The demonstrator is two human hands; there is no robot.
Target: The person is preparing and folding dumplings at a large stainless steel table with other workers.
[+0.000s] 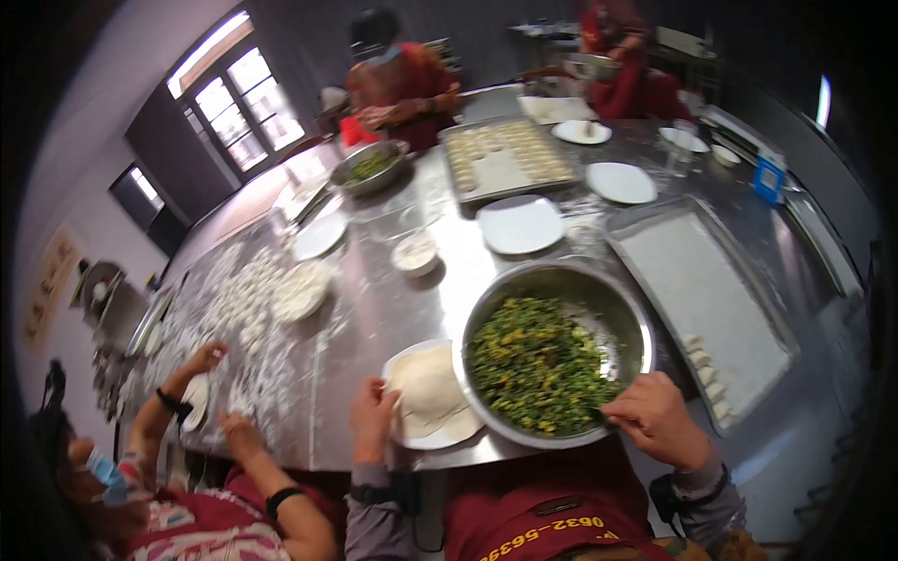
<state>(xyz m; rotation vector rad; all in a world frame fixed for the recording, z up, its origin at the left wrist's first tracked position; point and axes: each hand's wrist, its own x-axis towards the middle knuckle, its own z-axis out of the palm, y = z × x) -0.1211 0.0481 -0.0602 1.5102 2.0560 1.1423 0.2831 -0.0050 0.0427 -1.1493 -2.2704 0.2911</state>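
Note:
Fingers closed, my left hand (pixel 372 416) pinches at the left edge of the pale dough wrappers (pixel 432 385) piled on a white plate (pixel 426 441). Just right of that plate stands a wide steel bowl (pixel 641 327), overlapping its edge. Chopped green filling with yellow bits (pixel 533 365) covers much of the bowl's inside. At the bowl's lower right rim is my right hand (pixel 662 421), its thumb and fingers pressed together over the edge of the filling. What those fingertips hold is too small to make out.
On the right, a metal tray (pixel 697 271) holds several dumplings (pixel 706 379). A fuller dumpling tray (pixel 510 168) lies farther back. Beyond the bowl are an oblong white plate (pixel 520 224) and a small flour bowl (pixel 414 254). A co-worker's hands (pixel 245 435) are at the left, near floury dough pieces (pixel 248 299).

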